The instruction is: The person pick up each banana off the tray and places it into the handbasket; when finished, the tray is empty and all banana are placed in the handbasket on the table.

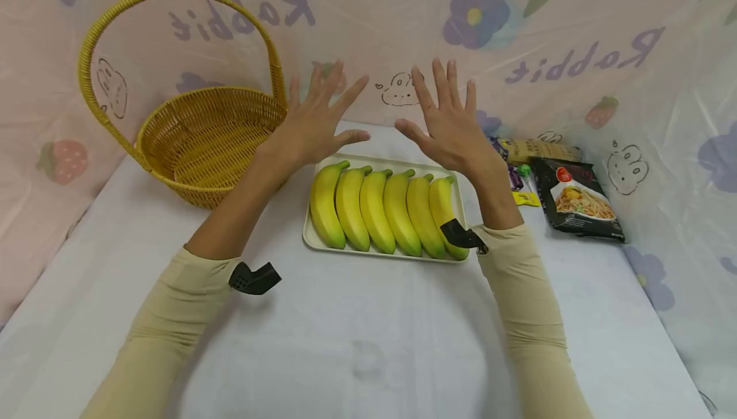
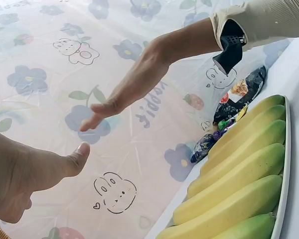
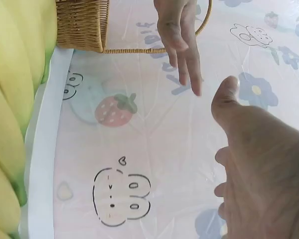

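Note:
Both hands are raised with fingers spread and straight, holding nothing. My left hand (image 1: 313,121) is above the back left corner of a cream tray (image 1: 380,254), between it and the basket. Above the tray's back right corner is my right hand (image 1: 451,128). Several yellow bananas (image 1: 377,211) with greenish ends lie side by side in the tray. In the left wrist view the bananas (image 2: 234,194) sit low at the right, apart from the left hand (image 2: 35,174). In the right wrist view the right hand (image 3: 264,154) shows its thumb, with the fingers partly hidden.
A yellow wicker basket (image 1: 213,144) with a tall handle stands at the left. On the right lie a black noodle packet (image 1: 578,198), a tan packet (image 1: 541,150) and small colourful wrapped items (image 1: 524,196). A printed curtain (image 1: 368,16) hangs behind the white table (image 1: 322,329).

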`<state>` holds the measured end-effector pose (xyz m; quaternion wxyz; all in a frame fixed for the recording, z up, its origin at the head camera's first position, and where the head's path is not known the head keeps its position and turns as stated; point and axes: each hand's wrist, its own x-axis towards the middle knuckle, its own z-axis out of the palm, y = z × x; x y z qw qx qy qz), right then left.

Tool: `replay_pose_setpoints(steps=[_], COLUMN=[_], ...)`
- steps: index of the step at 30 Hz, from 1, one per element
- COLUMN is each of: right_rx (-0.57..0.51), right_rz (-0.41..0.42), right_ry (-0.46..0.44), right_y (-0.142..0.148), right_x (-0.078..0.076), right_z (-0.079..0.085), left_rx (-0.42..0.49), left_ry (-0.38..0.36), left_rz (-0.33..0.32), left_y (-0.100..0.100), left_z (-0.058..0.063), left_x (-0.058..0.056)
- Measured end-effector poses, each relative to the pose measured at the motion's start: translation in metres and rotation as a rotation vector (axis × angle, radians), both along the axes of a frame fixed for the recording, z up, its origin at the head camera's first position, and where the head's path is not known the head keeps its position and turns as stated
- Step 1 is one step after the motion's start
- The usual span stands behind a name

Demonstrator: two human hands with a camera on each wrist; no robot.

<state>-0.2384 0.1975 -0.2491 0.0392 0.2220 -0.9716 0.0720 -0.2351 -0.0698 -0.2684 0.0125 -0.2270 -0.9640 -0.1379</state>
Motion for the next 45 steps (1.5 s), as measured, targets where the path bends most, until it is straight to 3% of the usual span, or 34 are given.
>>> replay_pose_setpoints(steps=[10, 17, 20, 30, 45], right_rx=[0.009, 0.006, 0.005, 0.125, 0.253], right_rz=[0.013, -0.028, -0.046, -0.018, -0.033], right_ry=[-0.179, -0.489, -0.572, -0.655, -0.752], right_y=[0.046, 0.082, 0.094, 0.113, 0.115], right_x=[0.010, 0.018, 0.022, 0.021, 0.018], right_z=[-0.012, -0.031, -0.041, -0.059, -0.072], left_rx=[-0.020, 0.020, 0.026, -0.058, -0.120], left_ry=[-0.080, -0.249, -0.285, -0.373, -0.390], left_rz=[-0.002, 0.047, 0.042, 0.001, 0.010], left_y=[-0.004, -0.010, -0.014, -0.022, -0.025], left_z=[-0.003, -0.006, -0.012, -0.030, -0.044], left_x=[0.012, 0.022, 0.024, 0.035, 0.047])
